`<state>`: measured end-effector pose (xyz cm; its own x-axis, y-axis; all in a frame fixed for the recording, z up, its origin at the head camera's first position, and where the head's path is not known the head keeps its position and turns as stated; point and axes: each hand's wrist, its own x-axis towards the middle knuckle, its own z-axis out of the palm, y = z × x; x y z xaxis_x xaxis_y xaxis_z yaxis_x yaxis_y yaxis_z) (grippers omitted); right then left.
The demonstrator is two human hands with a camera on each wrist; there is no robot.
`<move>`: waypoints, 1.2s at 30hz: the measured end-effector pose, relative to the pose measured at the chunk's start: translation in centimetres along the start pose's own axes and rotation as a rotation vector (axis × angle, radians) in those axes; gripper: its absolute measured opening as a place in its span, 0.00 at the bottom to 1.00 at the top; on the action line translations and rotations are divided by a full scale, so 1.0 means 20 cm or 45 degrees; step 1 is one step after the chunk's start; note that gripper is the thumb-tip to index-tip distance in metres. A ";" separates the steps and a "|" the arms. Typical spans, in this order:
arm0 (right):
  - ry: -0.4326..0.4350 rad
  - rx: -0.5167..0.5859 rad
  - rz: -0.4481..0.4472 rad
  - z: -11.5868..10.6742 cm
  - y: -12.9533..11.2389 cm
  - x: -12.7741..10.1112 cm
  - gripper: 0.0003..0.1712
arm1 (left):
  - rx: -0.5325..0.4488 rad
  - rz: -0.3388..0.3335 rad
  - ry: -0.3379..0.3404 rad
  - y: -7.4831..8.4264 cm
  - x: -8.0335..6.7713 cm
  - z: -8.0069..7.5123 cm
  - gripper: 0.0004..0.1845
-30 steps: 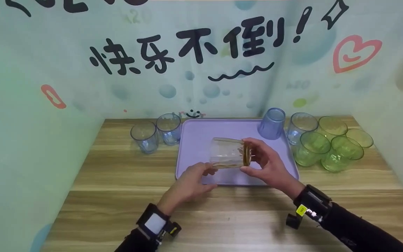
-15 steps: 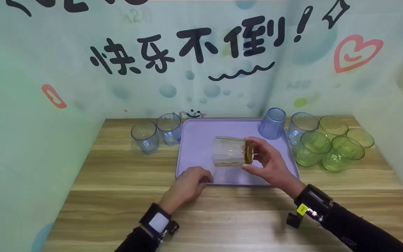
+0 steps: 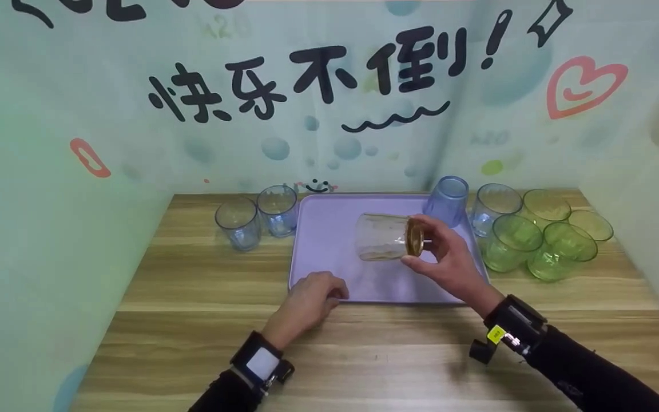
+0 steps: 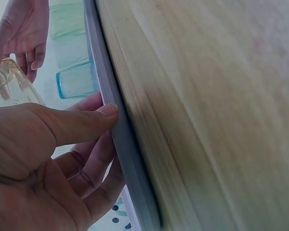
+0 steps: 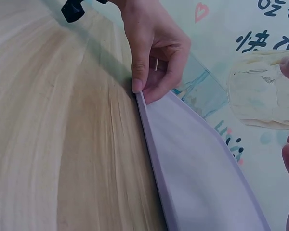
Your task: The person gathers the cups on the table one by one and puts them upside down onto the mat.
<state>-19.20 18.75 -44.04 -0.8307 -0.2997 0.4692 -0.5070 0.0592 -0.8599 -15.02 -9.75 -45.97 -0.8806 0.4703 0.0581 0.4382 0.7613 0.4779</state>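
On the counter [image 3: 192, 320] lies a purple tray [image 3: 329, 240] bearing one upturned blue cup [image 3: 447, 200]; two blue cups [image 3: 258, 220] at left and the green cups [image 3: 541, 237] at right wait off it. The left hand [image 3: 309, 300] rests curled fingers on the tray's near edge. The right hand [image 3: 441, 254] pinches a clear cup [image 3: 384, 237] sideways above the tray, not yet set down.

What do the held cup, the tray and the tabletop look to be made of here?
Clear amber-tinted cup in the right hand: see-through with a glossy wall, probably plastic, possibly glass. Lilac rectangular tray: matte, opaque, thin raised rim, likely moulded plastic. Tabletop: wood-grain streaks, smooth; wood or laminate, cannot tell.
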 end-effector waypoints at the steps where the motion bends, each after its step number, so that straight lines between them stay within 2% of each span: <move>1: 0.011 -0.021 0.002 0.00 0.00 0.00 0.41 | 0.004 -0.008 -0.004 0.00 0.00 0.00 0.07; 10: 0.071 -0.226 0.005 -0.01 -0.16 0.05 0.37 | 0.035 -0.080 -0.048 0.01 0.01 0.00 0.07; 14: 0.114 -0.315 0.031 -0.04 -0.18 0.08 0.36 | 0.038 -0.105 -0.059 0.02 0.01 0.00 0.07; 18: 0.142 -0.398 0.053 -0.07 -0.16 0.11 0.37 | 0.048 -0.105 -0.054 0.03 0.01 0.00 0.07; 26: 0.160 -0.515 0.064 -0.16 0.03 0.18 0.39 | 0.040 -0.096 -0.028 0.02 0.00 0.00 0.06; 36: 0.211 -0.621 0.072 -0.20 0.08 0.24 0.39 | 0.095 -0.068 -0.003 0.02 0.00 0.00 0.06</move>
<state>-24.91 21.12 -42.30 -0.8652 -0.1308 0.4841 -0.4757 0.5197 -0.7096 -14.84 -9.39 -45.83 -0.9025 0.4296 0.0320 0.4032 0.8162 0.4137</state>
